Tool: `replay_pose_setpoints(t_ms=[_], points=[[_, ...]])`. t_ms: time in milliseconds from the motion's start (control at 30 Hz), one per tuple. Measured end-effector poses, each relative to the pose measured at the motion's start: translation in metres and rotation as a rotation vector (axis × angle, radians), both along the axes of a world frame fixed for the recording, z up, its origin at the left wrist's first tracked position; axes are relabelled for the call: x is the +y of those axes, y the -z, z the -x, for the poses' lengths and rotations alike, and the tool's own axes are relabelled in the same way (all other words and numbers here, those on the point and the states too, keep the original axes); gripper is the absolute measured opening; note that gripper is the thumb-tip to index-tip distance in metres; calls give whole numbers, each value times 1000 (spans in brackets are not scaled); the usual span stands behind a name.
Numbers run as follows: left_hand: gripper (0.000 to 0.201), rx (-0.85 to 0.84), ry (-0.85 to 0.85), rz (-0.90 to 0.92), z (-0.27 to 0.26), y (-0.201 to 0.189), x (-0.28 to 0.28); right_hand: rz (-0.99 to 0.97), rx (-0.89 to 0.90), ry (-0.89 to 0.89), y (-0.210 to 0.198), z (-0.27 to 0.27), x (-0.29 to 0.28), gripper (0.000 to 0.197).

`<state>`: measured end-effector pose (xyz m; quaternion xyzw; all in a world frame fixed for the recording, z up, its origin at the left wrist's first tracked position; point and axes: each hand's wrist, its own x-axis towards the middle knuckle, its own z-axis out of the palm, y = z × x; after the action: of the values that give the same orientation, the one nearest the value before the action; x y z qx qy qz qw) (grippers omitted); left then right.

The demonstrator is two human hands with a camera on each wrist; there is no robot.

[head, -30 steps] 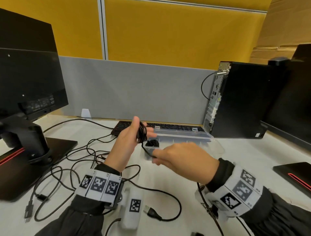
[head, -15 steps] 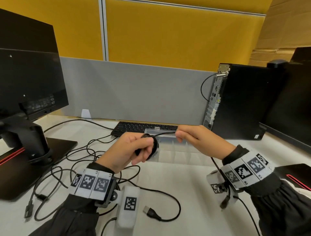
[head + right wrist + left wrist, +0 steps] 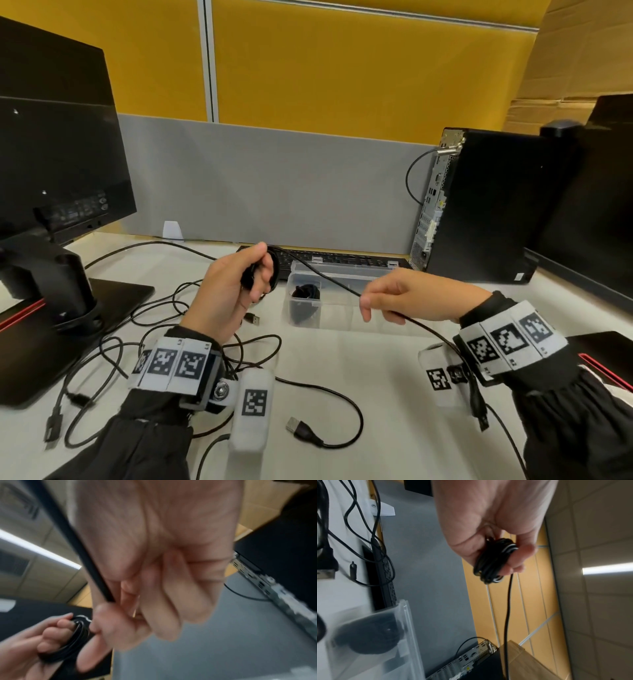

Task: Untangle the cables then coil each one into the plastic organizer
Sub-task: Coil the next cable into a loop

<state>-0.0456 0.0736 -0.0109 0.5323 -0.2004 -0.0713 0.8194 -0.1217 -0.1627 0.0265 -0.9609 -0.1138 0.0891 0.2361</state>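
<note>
A black cable (image 3: 318,274) is partly wound into a small coil (image 3: 270,274) that the left hand (image 3: 226,294) holds above the counter (image 3: 359,377), fingers and thumb curled round the loops; the left wrist view shows the coil (image 3: 494,561) pinched against the fingertips (image 3: 520,559). From the coil the free run of cable stretches across to the right hand (image 3: 407,298), which pinches it between thumb and curled fingers, then drops past the right wrist toward the counter's near edge, ending in a plug (image 3: 479,411) hanging below the wristband. In the right wrist view the cable (image 3: 73,540) enters the closed fingers (image 3: 171,601), blurred.

Just beyond and between the hands, near the counter's far edge, sits the clear organizer (image 3: 342,308), its lid open. Its left compartment holds a coiled black cable (image 3: 305,298). Behind it lies a keyboard (image 3: 342,257).

On the left part of the counter, loose cables (image 3: 137,325) lie tangled, one ending in a USB plug (image 3: 301,428) near the front edge, a smaller plug (image 3: 253,319) beside the left hand. A monitor (image 3: 51,171) stands at the left edge, a PC tower (image 3: 479,212) at the far right.
</note>
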Motion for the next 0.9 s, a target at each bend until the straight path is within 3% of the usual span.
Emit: replay_pose_setpoints(t_ms=[100,333,433,567,700,900], points=[[33,-21,-19,-75,2,2,-4,10,53,93,5,-2,2,27],[31,-7,32,-143,4,4,-6,-364,167,258,5,-5,2,24],[31,19,10,-167,2,5,-6,-492,183,237,3,-4,4,20],[29,81,-112,-135,-4,7,-4,-426,110,160,0,0,9,25],[27,103,-175,-123,-8,8,-3,-626,152,122,-2,1,13,21],[26,139,-167,-117,-10,11,-3,-726,274,84,-5,-1,17,22]])
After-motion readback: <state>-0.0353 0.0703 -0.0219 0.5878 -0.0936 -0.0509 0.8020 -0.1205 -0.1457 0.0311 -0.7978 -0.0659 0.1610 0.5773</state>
